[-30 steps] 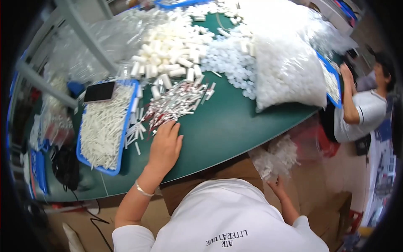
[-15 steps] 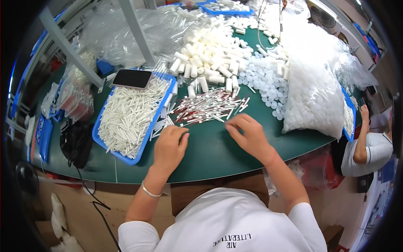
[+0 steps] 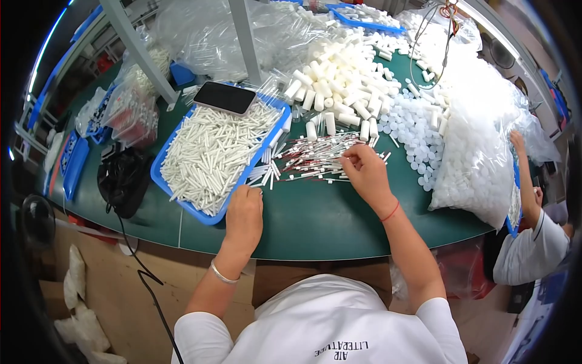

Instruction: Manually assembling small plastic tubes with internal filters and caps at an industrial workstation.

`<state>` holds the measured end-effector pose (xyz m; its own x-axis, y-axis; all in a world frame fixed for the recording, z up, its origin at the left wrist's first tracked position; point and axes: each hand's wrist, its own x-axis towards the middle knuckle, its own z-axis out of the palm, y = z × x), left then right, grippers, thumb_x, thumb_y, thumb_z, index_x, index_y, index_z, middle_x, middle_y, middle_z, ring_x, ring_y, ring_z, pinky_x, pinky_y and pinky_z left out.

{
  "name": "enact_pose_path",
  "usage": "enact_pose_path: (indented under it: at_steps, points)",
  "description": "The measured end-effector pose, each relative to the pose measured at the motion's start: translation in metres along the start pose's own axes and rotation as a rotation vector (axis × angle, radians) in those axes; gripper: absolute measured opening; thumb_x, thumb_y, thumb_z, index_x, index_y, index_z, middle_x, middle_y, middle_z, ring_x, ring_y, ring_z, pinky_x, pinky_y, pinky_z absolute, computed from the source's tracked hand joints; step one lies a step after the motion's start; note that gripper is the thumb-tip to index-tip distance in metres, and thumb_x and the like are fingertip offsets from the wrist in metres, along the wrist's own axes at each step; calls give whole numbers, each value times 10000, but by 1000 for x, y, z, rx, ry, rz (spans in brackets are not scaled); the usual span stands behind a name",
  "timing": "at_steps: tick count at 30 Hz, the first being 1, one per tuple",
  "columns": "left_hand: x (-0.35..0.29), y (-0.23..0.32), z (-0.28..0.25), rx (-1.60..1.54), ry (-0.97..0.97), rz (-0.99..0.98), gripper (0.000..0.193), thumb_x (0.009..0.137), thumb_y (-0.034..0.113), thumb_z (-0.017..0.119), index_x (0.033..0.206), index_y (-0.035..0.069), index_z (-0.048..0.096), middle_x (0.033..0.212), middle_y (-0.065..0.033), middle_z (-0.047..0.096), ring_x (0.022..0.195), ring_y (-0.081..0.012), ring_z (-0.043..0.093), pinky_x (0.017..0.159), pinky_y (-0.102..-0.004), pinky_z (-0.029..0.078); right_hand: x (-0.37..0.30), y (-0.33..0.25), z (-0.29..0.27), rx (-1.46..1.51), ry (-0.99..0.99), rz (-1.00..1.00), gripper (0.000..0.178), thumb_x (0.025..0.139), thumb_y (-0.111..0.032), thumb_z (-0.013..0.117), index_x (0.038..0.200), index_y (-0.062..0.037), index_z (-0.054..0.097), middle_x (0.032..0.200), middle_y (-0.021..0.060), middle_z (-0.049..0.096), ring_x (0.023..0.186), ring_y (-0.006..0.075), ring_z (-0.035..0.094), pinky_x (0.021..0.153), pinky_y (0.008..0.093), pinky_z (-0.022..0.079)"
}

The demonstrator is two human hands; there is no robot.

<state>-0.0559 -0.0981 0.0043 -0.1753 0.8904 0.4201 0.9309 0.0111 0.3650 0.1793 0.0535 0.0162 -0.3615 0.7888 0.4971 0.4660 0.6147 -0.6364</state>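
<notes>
My left hand [image 3: 244,215] is closed with its fingers curled under, near the lower right side of a blue tray [image 3: 159,171]. Whatever it holds, if anything, is hidden. The tray is heaped with short white sticks [image 3: 212,155], and a dark phone [image 3: 224,97] lies across its far end. At the near right edge of a loose pile of thin white and dark red sticks [image 3: 312,155], my right hand [image 3: 368,176] has thumb and fingertips pinched together. What is between them is too small to make out. Several white sticks [image 3: 265,174] lie between tray and pile.
White foam-like cylinders [image 3: 339,79] are heaped behind the stick pile. Translucent round pieces [image 3: 417,130] spread at right, beside a bulging clear bag [image 3: 470,151]. A grey post [image 3: 245,42] rises behind the tray. A black bag [image 3: 124,179] lies left; another person [image 3: 527,242] works far right.
My right hand has moved onto the stick pile and its fingers have closed. My left hand has curled more tightly. The whole view has shifted, so the table's things sit farther right.
</notes>
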Motion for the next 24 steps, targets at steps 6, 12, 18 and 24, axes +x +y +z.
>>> enact_pose_path:
  at_steps: [6, 12, 18, 24]
  points:
    - [4, 19, -4, -78, 22, -10, 86, 838, 53, 646, 896, 29, 588, 826, -117, 590, 782, -322, 595, 656, -416, 480, -5, -22, -32, 922, -83, 597, 103, 912, -101, 612, 949, -34, 544, 825, 50, 626, 660, 113, 581, 640, 255, 482]
    - [5, 72, 6, -939, -245, -303, 197, 925, 78, 614, 1110, 15, 645, 877, -55, 704, 733, -64, 627, 628, -210, 490, -34, -48, -33, 1160, -93, 555, 90, 936, -76, 593, 970, -6, 549, 932, 149, 667, 785, 196, 678, 726, 302, 554]
    - [9, 97, 3, -1138, -353, -407, 177, 940, 120, 621, 1068, 7, 665, 872, -26, 683, 704, -15, 569, 574, -165, 432, -48, -53, -37, 1155, -81, 491, 92, 929, -37, 593, 980, 14, 535, 960, 176, 666, 815, 227, 694, 745, 319, 572]
    - [6, 101, 14, -1186, -356, -405, 158, 919, 107, 646, 1039, 7, 672, 831, -9, 670, 651, -12, 550, 537, -171, 422, -61, -54, -42, 1067, -68, 473, 93, 905, -26, 638, 963, 27, 588, 957, 119, 670, 847, 156, 668, 748, 271, 555]
